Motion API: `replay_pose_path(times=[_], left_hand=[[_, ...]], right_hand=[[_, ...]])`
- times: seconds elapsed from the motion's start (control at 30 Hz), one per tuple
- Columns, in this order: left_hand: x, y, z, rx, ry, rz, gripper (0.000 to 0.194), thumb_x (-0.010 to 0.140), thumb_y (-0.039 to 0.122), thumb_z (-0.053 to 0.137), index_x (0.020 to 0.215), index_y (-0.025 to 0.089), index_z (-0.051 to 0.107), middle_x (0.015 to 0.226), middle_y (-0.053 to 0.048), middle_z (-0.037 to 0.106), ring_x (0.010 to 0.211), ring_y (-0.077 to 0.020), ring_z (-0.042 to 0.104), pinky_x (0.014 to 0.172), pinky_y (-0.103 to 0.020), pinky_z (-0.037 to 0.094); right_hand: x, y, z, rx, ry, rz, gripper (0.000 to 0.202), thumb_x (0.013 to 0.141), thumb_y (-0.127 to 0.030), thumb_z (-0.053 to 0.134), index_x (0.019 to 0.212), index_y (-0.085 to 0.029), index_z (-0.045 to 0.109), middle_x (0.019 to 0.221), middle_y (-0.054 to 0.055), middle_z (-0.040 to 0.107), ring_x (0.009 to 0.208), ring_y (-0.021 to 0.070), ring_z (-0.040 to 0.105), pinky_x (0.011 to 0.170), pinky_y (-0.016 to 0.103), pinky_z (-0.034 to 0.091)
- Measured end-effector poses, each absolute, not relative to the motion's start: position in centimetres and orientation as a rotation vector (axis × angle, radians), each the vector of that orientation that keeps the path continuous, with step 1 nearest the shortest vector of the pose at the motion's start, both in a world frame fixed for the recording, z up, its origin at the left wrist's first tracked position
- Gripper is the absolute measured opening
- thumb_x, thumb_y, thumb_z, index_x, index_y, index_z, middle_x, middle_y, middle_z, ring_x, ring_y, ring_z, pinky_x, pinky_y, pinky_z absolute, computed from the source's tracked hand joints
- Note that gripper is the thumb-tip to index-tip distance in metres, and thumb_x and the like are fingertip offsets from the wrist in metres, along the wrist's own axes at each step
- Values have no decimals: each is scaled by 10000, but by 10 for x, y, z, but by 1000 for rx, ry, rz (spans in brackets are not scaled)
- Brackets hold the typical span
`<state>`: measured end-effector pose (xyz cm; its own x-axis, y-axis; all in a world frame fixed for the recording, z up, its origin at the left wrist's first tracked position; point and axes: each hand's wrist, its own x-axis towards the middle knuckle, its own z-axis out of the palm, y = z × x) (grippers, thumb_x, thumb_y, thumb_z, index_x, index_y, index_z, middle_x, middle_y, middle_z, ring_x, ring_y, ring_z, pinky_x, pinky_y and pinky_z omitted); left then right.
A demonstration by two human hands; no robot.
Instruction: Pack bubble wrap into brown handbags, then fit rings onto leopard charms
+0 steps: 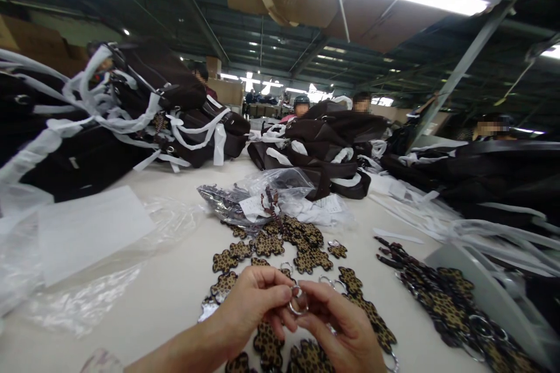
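Note:
My left hand [258, 303] and my right hand [341, 326] meet low in the middle of the head view, over the table. Between their fingertips is a silver metal ring [298, 301], pinched from both sides. A smaller ring or clasp seems joined at its top; the exact link is too small to tell. Around and under the hands lie several leopard-print, bear-shaped tags [268, 243] with dark edges. Some have silver rings beside them. Just behind the tags sits a clear plastic bag [227, 204] with dark braided cords in it.
Dark bags with white-wrapped straps are piled at the left [175, 76], centre [306, 145] and right [503, 175]. A white sheet [91, 233] and clear plastic lie left. Finished-looking leopard tags with cords [450, 303] lie by a grey bin [490, 291]. People are behind the piles.

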<state>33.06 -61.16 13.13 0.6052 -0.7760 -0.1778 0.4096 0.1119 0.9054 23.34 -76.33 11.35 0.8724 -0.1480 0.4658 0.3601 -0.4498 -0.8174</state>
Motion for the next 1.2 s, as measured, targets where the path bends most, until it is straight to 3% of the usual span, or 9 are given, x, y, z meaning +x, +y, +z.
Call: replay_pose_path(times=[0.17, 0.3, 0.43, 0.57, 0.73, 0.93, 1.1, 1.2], left_hand=[[330, -610, 137, 1186, -425, -904, 346, 654, 430, 751, 721, 147, 563, 585, -12, 649, 459, -114, 620, 338, -142, 390], [331, -608, 140, 1206, -439, -930, 338, 646, 426, 741, 704, 152, 551, 577, -5, 639, 413, -92, 580, 333, -142, 390], [328, -607, 143, 1216, -445, -978, 349, 654, 446, 729, 709, 153, 547, 556, 4, 616, 406, -84, 554, 361, -160, 415], [323, -607, 143, 1255, -504, -974, 375, 753, 527, 617, 762, 162, 528, 623, -11, 621, 465, -106, 574, 414, -200, 437], [320, -606, 140, 1419, -673, -680, 116, 746, 261, 618, 799, 161, 593, 696, 15, 598, 595, -95, 543, 515, -193, 425], [330, -605, 134, 1433, -547, -849, 134, 662, 292, 635, 685, 174, 576, 484, 59, 522, 418, -84, 459, 390, -179, 329], [332, -604, 135, 1384, -542, -1012, 148, 633, 285, 660, 698, 167, 598, 485, 50, 551, 417, -80, 482, 386, -165, 352], [332, -604, 136, 1335, -531, -1056, 159, 635, 298, 661, 698, 168, 595, 492, 42, 568, 423, -79, 490, 391, -164, 367]], right_hand=[[232, -765, 114, -2039, -271, -704, 407, 888, -178, 666, 1245, -368, 618, 1028, 9, 729, 842, 159, 729, 718, 186, 613], [231, -769, 115, -2191, -353, -793, 435, 877, -162, 682, 1271, -333, 616, 1209, 48, 712, 1057, 201, 708, 891, 233, 593], [230, -769, 120, -2149, -432, -767, 342, 870, -144, 684, 1161, -325, 670, 1106, 23, 762, 1017, 193, 725, 892, 235, 588], [231, -764, 117, -1950, -154, -698, 130, 931, -253, 615, 938, -282, 741, 838, 20, 780, 751, 172, 742, 704, 225, 611], [234, -754, 107, -1611, 171, -519, 280, 884, -462, 668, 767, -214, 725, 588, 12, 718, 525, 141, 679, 542, 200, 587], [233, -752, 101, -1490, 92, -442, 291, 772, -446, 793, 1005, -280, 740, 691, -19, 727, 553, 130, 687, 537, 201, 583], [229, -762, 98, -1541, -1, -296, 196, 732, -239, 818, 911, -275, 749, 685, -43, 713, 577, 107, 662, 570, 169, 542], [228, -763, 96, -1528, -10, -263, 193, 737, -236, 809, 910, -263, 729, 680, -37, 728, 589, 111, 671, 574, 165, 524]])
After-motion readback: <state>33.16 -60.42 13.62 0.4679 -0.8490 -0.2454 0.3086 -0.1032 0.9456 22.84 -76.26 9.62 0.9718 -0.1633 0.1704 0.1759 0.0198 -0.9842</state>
